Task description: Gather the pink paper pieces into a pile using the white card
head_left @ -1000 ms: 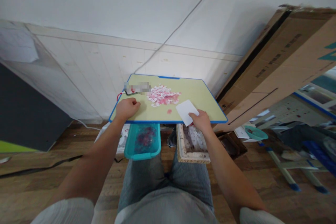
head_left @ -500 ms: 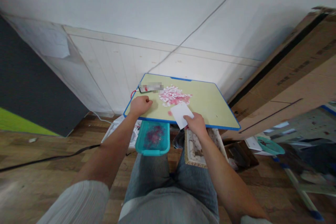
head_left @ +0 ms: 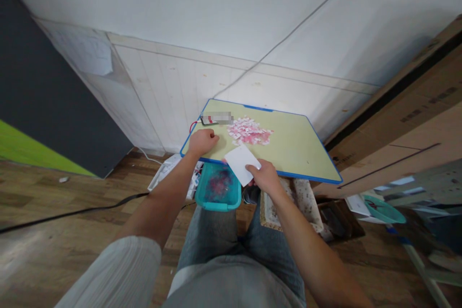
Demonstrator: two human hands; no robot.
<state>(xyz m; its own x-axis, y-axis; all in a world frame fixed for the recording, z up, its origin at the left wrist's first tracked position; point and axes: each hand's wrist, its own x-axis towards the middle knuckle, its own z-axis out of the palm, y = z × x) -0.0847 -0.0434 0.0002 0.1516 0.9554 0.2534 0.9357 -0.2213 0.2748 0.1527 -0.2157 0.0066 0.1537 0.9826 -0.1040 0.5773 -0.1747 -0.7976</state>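
Note:
My right hand [head_left: 265, 174] pinches a white card [head_left: 241, 162] by its right corner, thumb on top. The card is tilted over the front edge of the small yellow-green table [head_left: 296, 151], partly above the teal tub [head_left: 218, 206]. On the left part of the tabletop rests my left hand [head_left: 203, 143], its fingers curled; whether anything is inside them is hidden. Behind the card lies a heap of small white and pink pieces [head_left: 249, 130] with reddish powder around it. A phone-like object [head_left: 215, 119], partly blurred out, lies at the table's back left.
Red-pink powder stains the inside of the teal tub below the table's front. A whitish, speckled box [head_left: 301, 197] stands under my right forearm. Tall cardboard [head_left: 393, 125] leans at the right, and the wall [head_left: 173, 72] rises just behind the table.
The card has moved left and toward me in my right hand, away from the heap and toward the teal tub. My left hand stays curled on the table. The whole view has shifted slightly.

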